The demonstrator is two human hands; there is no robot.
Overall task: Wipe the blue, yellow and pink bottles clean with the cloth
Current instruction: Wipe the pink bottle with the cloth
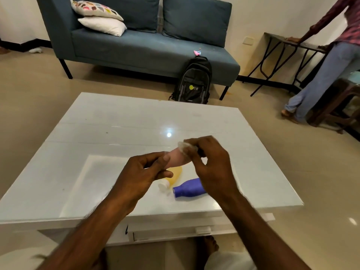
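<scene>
Right hand has its fingers pinched together on a small white cloth, pressing it against the far end of the pink bottle. Left hand grips the near end of that same bottle, fingers curled around it with the thumb on top, so the bottle is held up off the bench between both hands, tilted away from the camera (a bit blurry, so can't tell which end the cap is on).

Right underneath, the yellow bottle lies on its side on the white bench, its white cap pointing toward the person. Just beside it to the right, the blue bottle is also lying down, mouth end facing left, partly hidden behind the right wrist. The two look close enough to nearly touch.

Further out: a black backpack leans against a blue sofa with two pillows stacked in its corner, and another person stands at the right edge, leaning on a folding table.
</scene>
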